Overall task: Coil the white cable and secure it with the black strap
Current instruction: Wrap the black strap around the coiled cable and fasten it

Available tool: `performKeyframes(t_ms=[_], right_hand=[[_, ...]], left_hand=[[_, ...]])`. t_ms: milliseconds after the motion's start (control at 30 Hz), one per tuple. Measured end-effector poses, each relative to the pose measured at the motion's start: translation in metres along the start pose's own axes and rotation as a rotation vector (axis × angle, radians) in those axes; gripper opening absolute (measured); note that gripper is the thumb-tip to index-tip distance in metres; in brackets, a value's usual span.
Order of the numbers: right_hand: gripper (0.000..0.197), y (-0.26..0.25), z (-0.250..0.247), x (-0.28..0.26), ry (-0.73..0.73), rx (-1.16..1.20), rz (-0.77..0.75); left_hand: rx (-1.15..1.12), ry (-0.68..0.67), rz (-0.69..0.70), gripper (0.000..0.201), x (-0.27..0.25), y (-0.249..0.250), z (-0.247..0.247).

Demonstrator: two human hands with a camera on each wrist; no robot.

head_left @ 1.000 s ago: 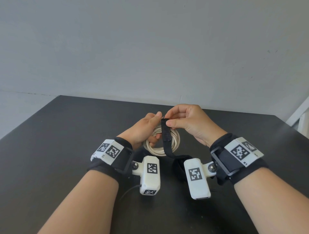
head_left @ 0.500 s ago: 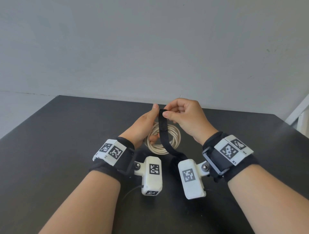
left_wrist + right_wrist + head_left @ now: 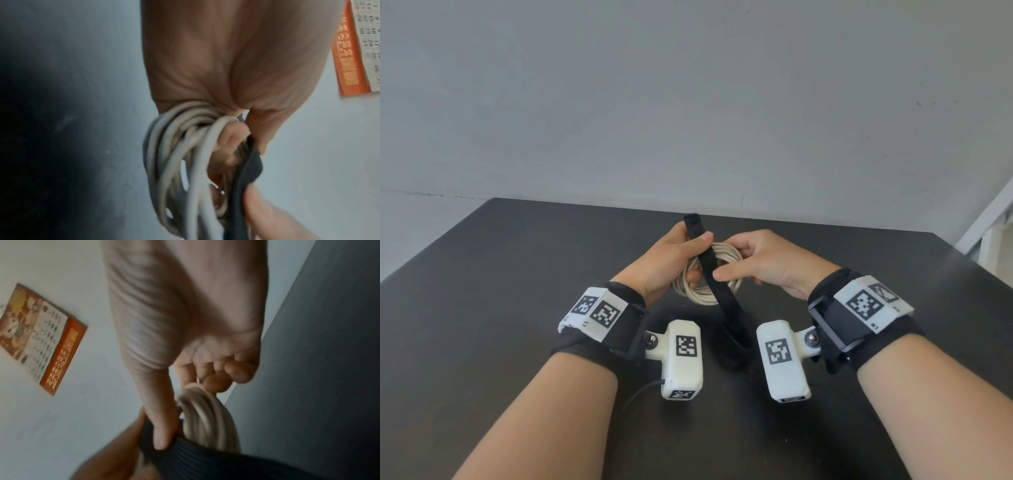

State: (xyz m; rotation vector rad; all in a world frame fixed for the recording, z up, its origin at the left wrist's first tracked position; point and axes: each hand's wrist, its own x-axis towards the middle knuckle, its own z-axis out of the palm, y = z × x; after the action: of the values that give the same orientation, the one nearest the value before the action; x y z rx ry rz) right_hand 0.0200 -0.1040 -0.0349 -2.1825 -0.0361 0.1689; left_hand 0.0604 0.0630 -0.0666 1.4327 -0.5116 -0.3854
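Note:
The white cable [image 3: 702, 296] is wound into a loose coil held above the black table [image 3: 517, 274] between both hands. The black strap [image 3: 727, 308] runs slantwise across the coil's front; its top end sticks up past my left hand and its lower end reaches the table. My left hand [image 3: 688, 245] pinches the strap near its top under the thumb, with its other fingers through the coil [image 3: 174, 162]. My right hand [image 3: 750, 260] curls its fingers over the coil's right side [image 3: 205, 418], and its thumb presses on the strap [image 3: 185, 456].
Both wrists carry white camera units [image 3: 683, 356] with black-and-white tags. A grey wall stands behind the table's far edge. An orange calendar [image 3: 41, 337] hangs on the wall. A white frame [image 3: 993, 219] stands at the far right.
The strap's top end passed from my right hand to my left. My right hand dropped to the coil's right side, thumb on the strap. The coil stayed between the hands.

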Motion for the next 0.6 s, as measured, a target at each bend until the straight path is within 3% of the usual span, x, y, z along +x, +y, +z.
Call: performKeyframes(t_ms=[333, 467, 600], right_hand=[[0.018, 0.0, 0.0089, 0.0048, 0.171, -0.132, -0.052], [0.013, -0.0028, 0.0072, 0.0026, 0.059, -0.047, -0.007], [0.044, 0.0, 0.0068, 0.0035, -0.075, 0.068, 0.03]], left_hand=[[-0.004, -0.063, 0.035, 0.02, -0.0018, 0.0034, 0.0108], [0.11, -0.004, 0.056, 0.016, -0.0013, 0.0024, 0.01], [0.148, 0.029, 0.04, 0.02, -0.0012, 0.0032, 0.0081]])
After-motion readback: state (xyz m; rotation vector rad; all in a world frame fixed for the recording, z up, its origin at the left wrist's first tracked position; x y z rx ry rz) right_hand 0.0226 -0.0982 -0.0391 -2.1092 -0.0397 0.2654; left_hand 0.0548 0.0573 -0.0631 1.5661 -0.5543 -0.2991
